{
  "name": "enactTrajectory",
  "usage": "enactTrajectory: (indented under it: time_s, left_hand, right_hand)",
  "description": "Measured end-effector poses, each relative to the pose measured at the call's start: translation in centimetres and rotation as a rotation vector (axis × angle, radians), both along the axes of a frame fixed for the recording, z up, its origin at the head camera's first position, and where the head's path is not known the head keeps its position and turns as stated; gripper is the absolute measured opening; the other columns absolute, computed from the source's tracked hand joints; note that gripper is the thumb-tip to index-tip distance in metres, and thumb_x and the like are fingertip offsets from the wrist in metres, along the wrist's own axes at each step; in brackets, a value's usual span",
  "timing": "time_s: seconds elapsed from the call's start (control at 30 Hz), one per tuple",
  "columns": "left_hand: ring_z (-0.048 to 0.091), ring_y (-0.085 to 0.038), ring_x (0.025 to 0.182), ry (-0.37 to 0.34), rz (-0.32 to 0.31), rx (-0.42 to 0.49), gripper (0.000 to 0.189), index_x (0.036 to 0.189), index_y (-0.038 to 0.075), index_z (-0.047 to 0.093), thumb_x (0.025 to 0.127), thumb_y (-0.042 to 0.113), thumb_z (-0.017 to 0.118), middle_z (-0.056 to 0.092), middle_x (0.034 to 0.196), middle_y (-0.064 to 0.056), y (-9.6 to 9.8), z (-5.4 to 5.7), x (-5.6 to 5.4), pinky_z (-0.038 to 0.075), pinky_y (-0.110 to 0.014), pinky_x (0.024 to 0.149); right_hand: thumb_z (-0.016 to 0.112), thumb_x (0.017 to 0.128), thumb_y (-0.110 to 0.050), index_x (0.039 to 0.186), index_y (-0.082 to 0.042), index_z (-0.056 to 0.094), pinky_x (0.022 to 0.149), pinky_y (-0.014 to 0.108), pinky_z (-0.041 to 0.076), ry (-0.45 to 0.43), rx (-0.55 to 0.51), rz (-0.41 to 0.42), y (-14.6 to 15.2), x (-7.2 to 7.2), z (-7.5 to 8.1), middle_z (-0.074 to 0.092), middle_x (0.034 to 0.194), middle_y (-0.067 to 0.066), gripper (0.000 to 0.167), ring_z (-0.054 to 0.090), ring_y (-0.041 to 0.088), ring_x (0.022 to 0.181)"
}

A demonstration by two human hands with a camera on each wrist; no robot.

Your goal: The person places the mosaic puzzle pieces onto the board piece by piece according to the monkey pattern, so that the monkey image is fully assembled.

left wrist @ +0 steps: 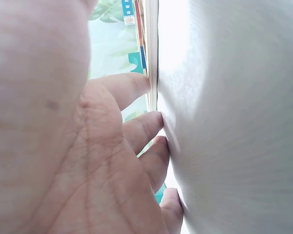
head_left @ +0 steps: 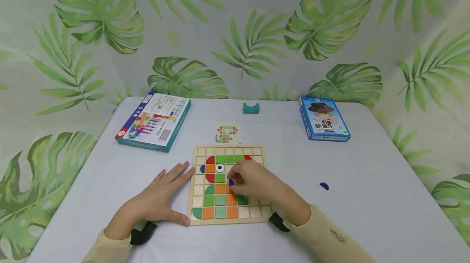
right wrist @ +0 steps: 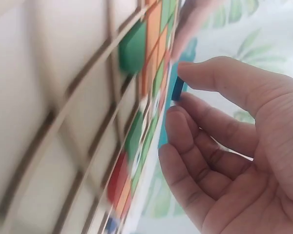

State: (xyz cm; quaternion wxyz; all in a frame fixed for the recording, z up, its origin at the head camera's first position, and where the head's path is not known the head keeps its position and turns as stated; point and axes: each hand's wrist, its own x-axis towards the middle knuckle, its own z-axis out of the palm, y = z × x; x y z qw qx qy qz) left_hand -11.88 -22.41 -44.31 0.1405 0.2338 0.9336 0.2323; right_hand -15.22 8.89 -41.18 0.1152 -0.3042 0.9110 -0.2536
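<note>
A wooden grid board lies on the table, partly filled with green, orange, red and white tiles that form a figure. Over its middle, my right hand pinches a small dark blue tile between thumb and index finger. In the right wrist view the blue tile is held just off the board's surface. My left hand lies spread at the board's left edge, with thumb and index fingertip touching the frame. The right hand covers some cells on the board's right side. Behind the board lies a pattern card with a similar coloured figure.
A blue half-round tile lies on the table to the right. At the back stand a teal notched block, a flat game box on the left and a blue box on the right. A leaf-print cloth hangs behind.
</note>
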Motion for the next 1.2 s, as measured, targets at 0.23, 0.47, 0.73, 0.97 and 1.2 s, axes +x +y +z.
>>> enactTrajectory:
  time_s: [0.23, 0.47, 0.73, 0.97, 1.2]
  left_hand:
    - [0.019, -0.045, 0.166, 0.005, -0.004, -0.001, 0.135, 0.171, 0.018, 0.031, 0.064, 0.076, 0.090, 0.022, 0.180, -0.014, 0.0, 0.1, 0.0, 0.013, -0.076, 0.130]
    - [0.019, -0.045, 0.166, 0.009, -0.015, 0.003, 0.135, 0.171, 0.019, 0.030, 0.065, 0.077, 0.089, 0.022, 0.180, -0.015, -0.2, 0.1, 0.0, 0.013, -0.076, 0.130]
    - [0.018, -0.044, 0.167, 0.008, -0.022, 0.016, 0.132, 0.170, 0.019, 0.032, 0.066, 0.077, 0.088, 0.022, 0.180, -0.014, -0.3, -0.1, -0.1, 0.013, -0.078, 0.129]
    - [0.018, -0.044, 0.167, 0.005, -0.025, 0.018, 0.131, 0.170, 0.018, 0.033, 0.066, 0.076, 0.089, 0.022, 0.180, -0.014, -0.3, -0.1, -0.1, 0.012, -0.078, 0.129]
    - [0.018, -0.045, 0.166, -0.002, -0.019, 0.023, 0.131, 0.171, 0.019, 0.032, 0.066, 0.075, 0.090, 0.022, 0.180, -0.014, -0.3, -0.2, -0.1, 0.011, -0.078, 0.129]
  right_hand:
    - [0.085, 0.094, -0.026, 0.110, -0.011, 0.082, 0.075, 0.015, 0.052, 0.013, 0.045, 0.074, -3.6, 0.5, 0.2, 0.075, 0.101, -0.003, 0.022, 0.057, 0.007, 0.083]
    - [0.085, 0.094, -0.027, 0.108, -0.014, 0.082, 0.075, 0.012, 0.051, -0.002, 0.086, 0.124, -6.6, 0.9, -0.2, 0.072, 0.092, -0.007, 0.019, 0.055, 0.004, 0.081]
    - [0.087, 0.093, -0.031, 0.106, -0.016, 0.083, 0.069, 0.010, 0.048, 0.025, 0.142, 0.171, -8.4, 1.2, -0.4, 0.066, 0.089, -0.009, 0.020, 0.053, 0.002, 0.079]
    - [0.087, 0.092, -0.031, 0.106, -0.018, 0.083, 0.067, 0.009, 0.047, 0.045, 0.154, 0.183, -8.7, 1.2, -0.6, 0.066, 0.089, -0.010, 0.019, 0.053, 0.001, 0.077]
    - [0.086, 0.094, -0.025, 0.104, -0.016, 0.083, 0.071, 0.008, 0.049, 0.025, 0.140, 0.169, -8.4, 1.2, -0.4, 0.069, 0.091, -0.008, 0.014, 0.054, 0.001, 0.078]
